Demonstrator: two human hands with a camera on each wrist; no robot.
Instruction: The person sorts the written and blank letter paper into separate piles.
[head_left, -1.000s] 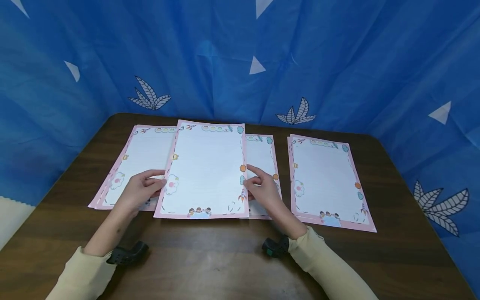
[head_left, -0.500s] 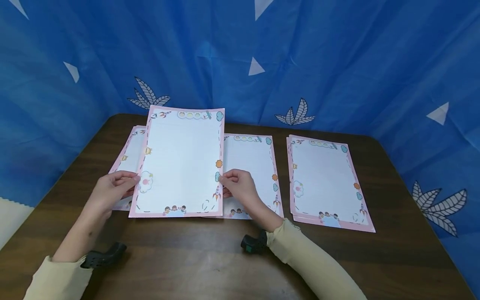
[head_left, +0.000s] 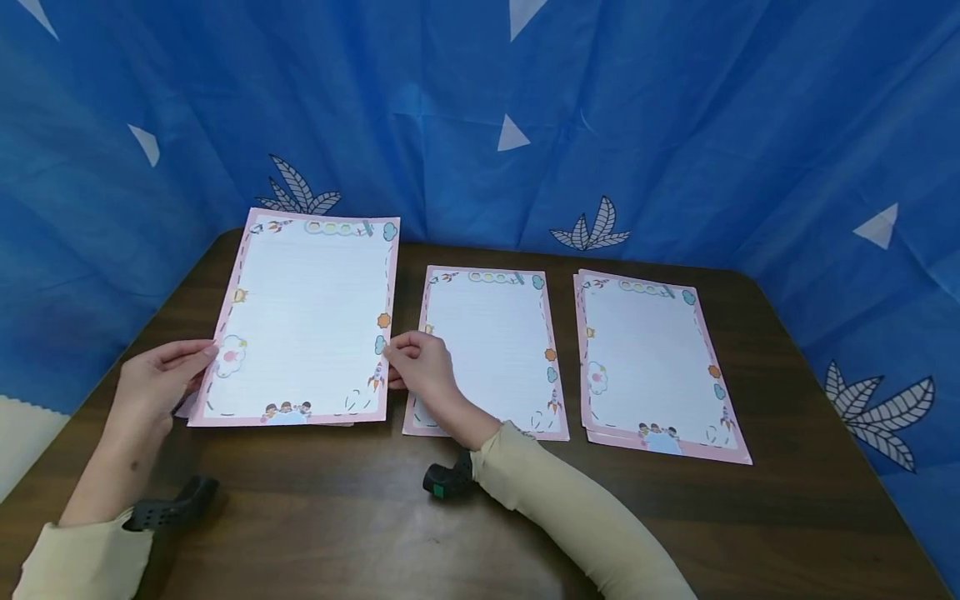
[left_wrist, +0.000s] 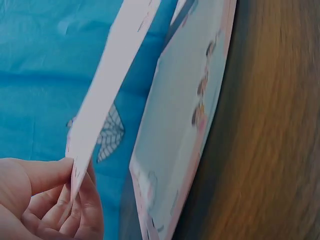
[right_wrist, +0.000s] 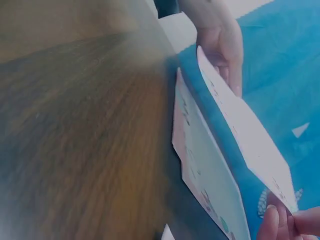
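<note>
A sheet of pink-bordered writing paper (head_left: 307, 325) is held above the table by both hands. My left hand (head_left: 153, 383) pinches its left edge between thumb and fingers, and my right hand (head_left: 423, 367) pinches the right edge. In the left wrist view the raised sheet (left_wrist: 102, 95) stands apart from the paper lying below (left_wrist: 170, 120). That lower left pile is almost wholly hidden in the head view. Just right of the held sheet lies a similar sheet (head_left: 487, 325), partly covered by my right hand and wrist.
A small stack of the same paper (head_left: 652, 358) lies at the right, its edges slightly offset. The dark wooden table (head_left: 360, 525) runs back to a blue curtain (head_left: 450, 100) with leaf and triangle prints. A black wrist device (head_left: 450, 479) sits at each sleeve.
Both hands have carried the sheet leftward, from over the middle sheet to above the left pile. The middle sheet is now uncovered except under my right hand. The right stack stays put.
</note>
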